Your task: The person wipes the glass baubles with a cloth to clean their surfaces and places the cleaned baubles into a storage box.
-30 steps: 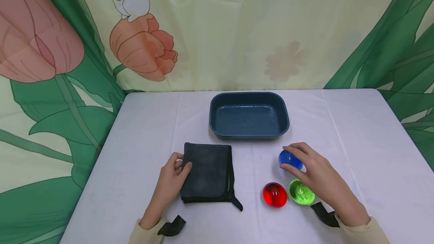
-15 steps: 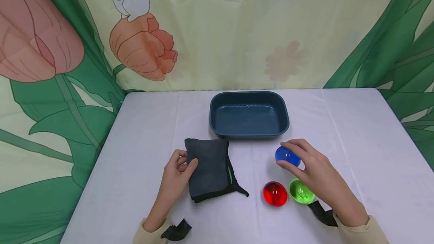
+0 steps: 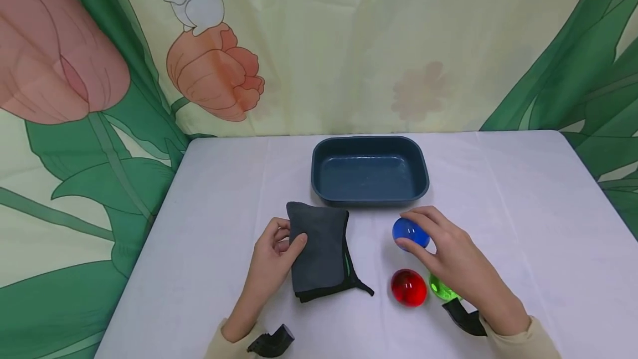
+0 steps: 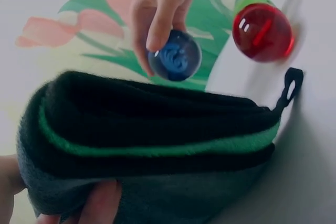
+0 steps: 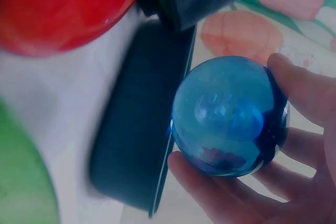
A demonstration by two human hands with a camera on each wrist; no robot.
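My left hand (image 3: 276,255) grips the left edge of a folded dark grey cloth (image 3: 319,248), thumb on its front face. The cloth is tilted up off the table; the left wrist view shows its folded layers, a green stripe and a small black loop (image 4: 292,85). My right hand (image 3: 451,251) pinches a clear blue ball (image 5: 226,116) between thumb and fingers, above the table. Just below it, a red ball (image 3: 408,288) rests on the table. Beside that lies a green ball or cup-like piece (image 3: 441,287), partly hidden by the right hand.
A dark blue rectangular tray (image 3: 370,199) stands at the back of the white-covered table (image 3: 229,181), with nothing visible inside. Behind the table hangs a curtain (image 3: 349,43) printed with tulips and leaves. Black straps (image 3: 271,342) stick out at both wrists.
My left hand has lifted the cloth, tilted it and shifted it to the right. The right hand has carried the blue ball left, toward the cloth.
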